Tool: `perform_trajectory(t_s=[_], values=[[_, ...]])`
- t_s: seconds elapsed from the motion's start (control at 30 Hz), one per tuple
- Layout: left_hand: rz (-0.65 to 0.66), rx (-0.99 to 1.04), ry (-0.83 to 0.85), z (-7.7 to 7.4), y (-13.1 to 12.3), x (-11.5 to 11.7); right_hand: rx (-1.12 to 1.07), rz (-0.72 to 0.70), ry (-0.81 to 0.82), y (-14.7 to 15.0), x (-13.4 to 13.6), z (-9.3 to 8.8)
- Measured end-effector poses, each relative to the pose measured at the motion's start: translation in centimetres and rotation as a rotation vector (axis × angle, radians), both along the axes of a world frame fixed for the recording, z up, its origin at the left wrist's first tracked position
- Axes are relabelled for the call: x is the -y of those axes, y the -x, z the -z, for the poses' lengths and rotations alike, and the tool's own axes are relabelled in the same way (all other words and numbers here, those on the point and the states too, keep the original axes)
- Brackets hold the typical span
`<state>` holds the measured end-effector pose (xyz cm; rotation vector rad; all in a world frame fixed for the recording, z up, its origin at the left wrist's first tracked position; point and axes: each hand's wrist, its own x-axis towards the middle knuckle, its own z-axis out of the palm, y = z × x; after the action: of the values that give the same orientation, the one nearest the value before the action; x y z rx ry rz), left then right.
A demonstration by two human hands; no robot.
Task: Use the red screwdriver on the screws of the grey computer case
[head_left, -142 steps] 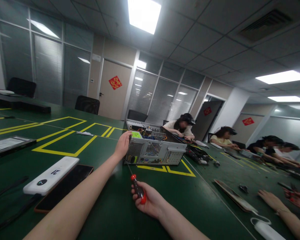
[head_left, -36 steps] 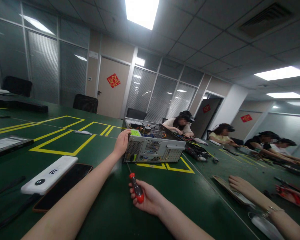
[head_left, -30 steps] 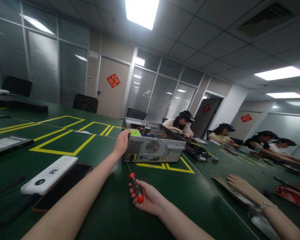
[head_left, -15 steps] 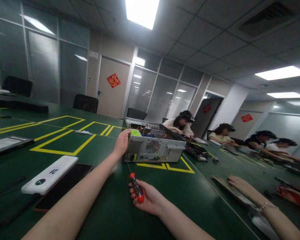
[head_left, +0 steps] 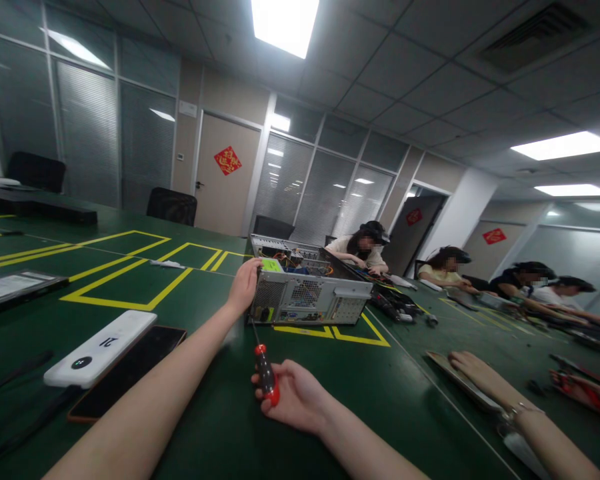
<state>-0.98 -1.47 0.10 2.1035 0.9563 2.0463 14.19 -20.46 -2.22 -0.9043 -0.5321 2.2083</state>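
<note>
An open desktop computer case (head_left: 325,301) lies on the green table, its rear panel with ports and vents facing me. My left hand (head_left: 244,288) grips the case's left rear corner, fingertips over the top edge beside a bright green label (head_left: 271,265). In my right hand (head_left: 287,395) is a screwdriver (head_left: 266,373) with a red and dark grey handle, the fingers curled loosely around it. Its shaft points up to the lower left corner of the rear panel. Whether the tip sits in a screw is too small to tell.
Left of my forearm lie a white power bank (head_left: 100,348), a dark phone (head_left: 130,370) and a hard drive (head_left: 23,290). Black parts (head_left: 397,303) sit right of the case. Another person's hand (head_left: 473,373) rests on a flat panel at right; several people work farther along the table.
The screwdriver's handle has swung slightly left and turned in my right hand, whose fingers have shifted with it. My left hand and the computer case have stayed put.
</note>
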Motion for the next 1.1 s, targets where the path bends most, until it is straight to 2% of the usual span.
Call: perform_trajectory(t_s=[0.17, 0.4, 0.57, 0.73, 0.9, 1.0, 1.1], values=[[0.002, -0.006, -0.002, -0.05, 0.05, 0.06, 0.048, -0.079, -0.137, 0.17, 0.24, 0.4], [0.0, 0.001, 0.008, -0.05, 0.03, 0.09, 0.104, -0.037, -0.203, 0.42, 0.21, 0.75], [0.0, -0.021, -0.003, -0.1, 0.06, 0.1, 0.132, 0.013, -0.154, 0.14, -0.27, 0.8], [0.002, -0.01, -0.007, -0.19, 0.05, 0.23, 0.116, -0.069, -0.087, -0.3, -0.59, 0.77], [0.002, -0.007, -0.013, -0.2, 0.04, 0.23, -0.006, -0.142, -0.047, -0.36, -0.3, 0.34], [-0.005, -0.013, -0.013, -0.17, 0.07, 0.19, -0.059, -0.198, -0.111, -0.22, 0.05, -0.03], [-0.008, -0.019, -0.01, -0.18, 0.09, 0.21, -0.027, -0.191, -0.185, 0.01, 0.29, -0.09]])
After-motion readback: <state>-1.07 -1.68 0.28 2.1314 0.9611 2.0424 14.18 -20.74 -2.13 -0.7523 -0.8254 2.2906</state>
